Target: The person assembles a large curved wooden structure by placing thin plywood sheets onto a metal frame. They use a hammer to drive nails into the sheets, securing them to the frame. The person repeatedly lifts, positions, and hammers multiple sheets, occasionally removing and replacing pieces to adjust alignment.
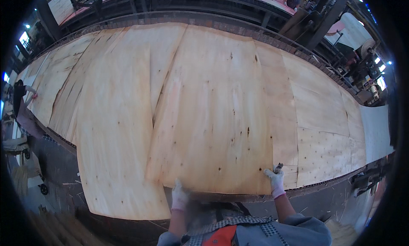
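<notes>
You have a big veneer sheet (pixel 213 118) lying flat on top of the stack (pixel 324 152), its near edge at your waist; your left hand (pixel 180 198), gloved, presses flat and open on that near edge, and your right hand (pixel 275 181) is clenched at the sheet's near right corner around a small dark tool (pixel 278 166), kind unclear. The sheet looks mostly placed, overlapping the sheet (pixel 115 131) to its left, which overhangs the near edge, so squaring up seems left. A second person (pixel 19 97) stands at the far left end
</notes>
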The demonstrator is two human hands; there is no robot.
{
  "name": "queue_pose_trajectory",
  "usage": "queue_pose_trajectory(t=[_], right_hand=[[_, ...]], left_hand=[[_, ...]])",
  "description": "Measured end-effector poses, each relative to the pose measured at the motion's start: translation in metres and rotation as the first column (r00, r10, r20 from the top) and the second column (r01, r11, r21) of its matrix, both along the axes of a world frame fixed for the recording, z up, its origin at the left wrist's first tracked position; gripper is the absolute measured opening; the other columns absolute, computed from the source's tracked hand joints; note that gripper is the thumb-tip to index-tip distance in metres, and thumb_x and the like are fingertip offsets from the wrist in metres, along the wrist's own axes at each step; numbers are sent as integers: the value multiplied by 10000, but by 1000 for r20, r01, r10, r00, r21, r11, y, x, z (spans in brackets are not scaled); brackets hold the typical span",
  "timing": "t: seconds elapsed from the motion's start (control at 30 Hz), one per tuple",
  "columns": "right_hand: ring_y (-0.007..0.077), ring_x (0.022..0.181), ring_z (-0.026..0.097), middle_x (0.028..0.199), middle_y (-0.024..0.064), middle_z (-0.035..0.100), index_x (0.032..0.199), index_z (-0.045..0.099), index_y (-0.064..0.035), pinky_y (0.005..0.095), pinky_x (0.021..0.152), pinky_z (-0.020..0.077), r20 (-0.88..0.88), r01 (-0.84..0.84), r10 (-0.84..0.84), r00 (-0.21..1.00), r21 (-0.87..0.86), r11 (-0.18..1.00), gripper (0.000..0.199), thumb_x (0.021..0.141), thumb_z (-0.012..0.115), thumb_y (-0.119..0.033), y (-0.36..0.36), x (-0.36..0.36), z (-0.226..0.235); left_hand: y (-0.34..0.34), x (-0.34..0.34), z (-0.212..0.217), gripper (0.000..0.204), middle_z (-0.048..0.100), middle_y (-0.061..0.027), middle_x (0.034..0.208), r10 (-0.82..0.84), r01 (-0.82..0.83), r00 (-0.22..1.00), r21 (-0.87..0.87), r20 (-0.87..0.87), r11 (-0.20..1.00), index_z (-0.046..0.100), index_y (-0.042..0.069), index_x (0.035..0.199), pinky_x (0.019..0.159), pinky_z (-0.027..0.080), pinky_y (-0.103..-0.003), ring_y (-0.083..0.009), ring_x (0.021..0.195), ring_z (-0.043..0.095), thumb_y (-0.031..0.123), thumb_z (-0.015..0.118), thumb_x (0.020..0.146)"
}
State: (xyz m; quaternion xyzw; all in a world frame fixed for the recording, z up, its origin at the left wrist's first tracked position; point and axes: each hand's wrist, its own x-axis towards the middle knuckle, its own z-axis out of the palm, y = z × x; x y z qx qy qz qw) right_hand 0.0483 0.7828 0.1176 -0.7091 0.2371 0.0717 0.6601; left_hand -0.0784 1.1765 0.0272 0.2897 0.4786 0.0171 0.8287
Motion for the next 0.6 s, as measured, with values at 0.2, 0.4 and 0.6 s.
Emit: queue_pose_trajectory(t=[0.2, 0.4, 0.6], right_hand=[[115, 784, 670, 948, 23, 727, 1084, 732, 5, 267, 706, 540, -15, 80, -79, 997, 80, 994, 271, 813, 746, 14, -19, -4, -32], [96, 732, 659, 886, 8, 722, 1048, 736, -6, 243, 677, 532, -41, 35, -32, 999, 68, 997, 261, 794, 737, 53, -3, 16, -16], [112, 710, 652, 854, 6, 707, 990, 720, -10, 257, 658, 530, -91, 79, -76, 993, 24, 997, 225, 775, 756, 44, -14, 9, -68]], left_hand=[[1, -2, -31, 480, 643, -75, 1200, 70, -73, 996, -45, -62, 996, 589, 119, 1274, 866, 565, -476, -273, 1039, 645, 491, 633, 975], [12, 0, -49, 504, 626, -46, 1168, 66, -68, 994, -20, -87, 997, 558, 143, 1286, 856, 530, -488, -265, 1057, 615, 492, 683, 944], [16, 3, -64, 587, 651, -48, 1206, -25, 22, 992, -22, -123, 1000, 565, 153, 1308, 819, 545, -473, -253, 1033, 650, 574, 677, 915]])
